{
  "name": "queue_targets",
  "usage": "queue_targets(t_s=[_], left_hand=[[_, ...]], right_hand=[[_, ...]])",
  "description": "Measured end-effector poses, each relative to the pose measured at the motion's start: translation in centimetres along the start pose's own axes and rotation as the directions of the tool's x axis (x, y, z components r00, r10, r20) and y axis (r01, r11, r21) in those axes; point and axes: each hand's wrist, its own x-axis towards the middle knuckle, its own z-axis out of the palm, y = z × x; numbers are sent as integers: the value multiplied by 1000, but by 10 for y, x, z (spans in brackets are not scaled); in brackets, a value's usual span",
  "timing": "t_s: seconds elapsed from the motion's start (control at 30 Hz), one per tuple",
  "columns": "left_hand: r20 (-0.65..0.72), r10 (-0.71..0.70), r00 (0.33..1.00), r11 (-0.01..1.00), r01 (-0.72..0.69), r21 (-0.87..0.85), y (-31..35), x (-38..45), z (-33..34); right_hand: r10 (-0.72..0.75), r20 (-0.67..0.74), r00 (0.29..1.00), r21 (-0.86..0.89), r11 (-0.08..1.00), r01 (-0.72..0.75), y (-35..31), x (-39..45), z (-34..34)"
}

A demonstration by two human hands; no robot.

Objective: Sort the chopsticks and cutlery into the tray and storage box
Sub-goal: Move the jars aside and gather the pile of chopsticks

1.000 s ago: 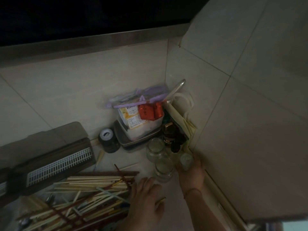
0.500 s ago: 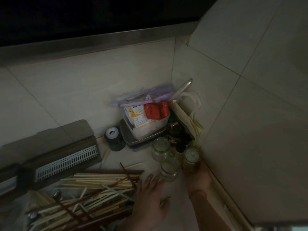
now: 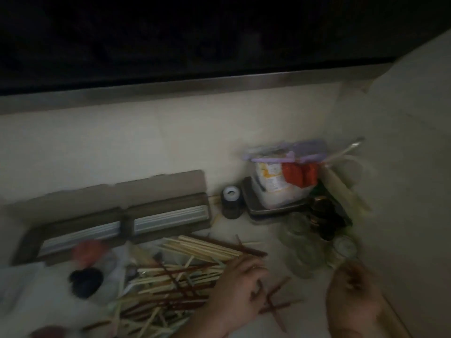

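Dim, tiled walls meet in a corner behind a pale counter (image 3: 244, 142), and the whole view is blurred, so fine detail is uncertain; a long brown storage box (image 3: 117, 220) with pale slotted panels lies along the back wall, its lid raised behind it, presumably left open to receive sorted pieces; whether anything lies inside cannot be told. A loose heap of chopsticks (image 3: 175, 276), pale and dark red mixed and crossing at all angles, lies just in front of the box, so the sorting appears barely begun. The left hand (image 3: 236, 291) rests at the right edge of the heap, fingers curled over a few dark red chopsticks (image 3: 275, 303) that stick out to its right; its grip appears closed on them, most likely to pull one colour out of the mix, though blur prevents certainty. The right hand (image 3: 353, 298) hovers near the glass jars (image 3: 302, 250); its fingers look loosely curled and nothing can be made out in them, so the state of that grip cannot be told. In the corner stand a clear tub with a purple lid (image 3: 283, 181) on a metal tray (image 3: 253, 206), a small dark jar with a white cap (image 3: 230, 201) just beside it, and dark bottles (image 3: 324, 215); these seem pushed aside to leave working room. A dark round object (image 3: 85, 281) and a reddish blur (image 3: 87, 250) lie left of the heap; neither can be identified.
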Motion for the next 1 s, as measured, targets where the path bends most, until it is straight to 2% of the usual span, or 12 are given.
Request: queue_targets(t_s=[0.07, 0.13, 0.27, 0.37, 0.43, 0.5, 0.6, 0.67, 0.73, 0.77, 0.9, 1.0], left_hand=[[-67, -44, 997, 999, 43, -14, -8, -16, -36], [-125, -104, 987, 994, 105, -1, -21, -40, -71], [-277, -241, 930, 964, 262, 41, -51, -100, -133], [-366, -288, 885, 938, 338, 79, -62, -147, -173], [-432, -267, 862, 936, 339, 98, -61, -175, -197], [-510, -266, 818, 929, 359, 91, -63, -201, -217], [-628, -350, 695, 890, 457, 9, -79, -238, -233], [-654, -451, 607, 839, 539, -77, -92, -260, -234], [-638, -545, 544, 793, 581, -182, -101, -275, -230], [-635, -568, 524, 780, 588, -213, -102, -279, -227], [-621, -624, 474, 752, 579, -314, -102, -287, -224], [-630, -641, 438, 750, 531, -394, -101, -282, -222]], right_hand=[[-210, 109, 972, 147, 970, 193, -41, -18, 12], [-407, 240, 881, 300, 895, 332, -91, -40, 26], [-586, 528, 615, 495, 801, 337, -166, -102, 61], [-631, 678, 377, 503, 773, 387, -196, -163, 81], [-664, 715, 218, 539, 722, 435, -211, -202, 89], [-653, 757, 23, 575, 682, 453, -223, -238, 94], [-562, 787, -255, 612, 658, 439, -228, -287, 103], [-510, 773, -376, 634, 635, 442, -229, -316, 108], [-473, 786, -397, 613, 673, 413, -228, -339, 111], [-462, 805, -371, 588, 705, 398, -225, -349, 112], [-429, 883, -189, 469, 799, 375, -213, -372, 117], [-387, 913, -129, 407, 842, 355, -216, -371, 116]])
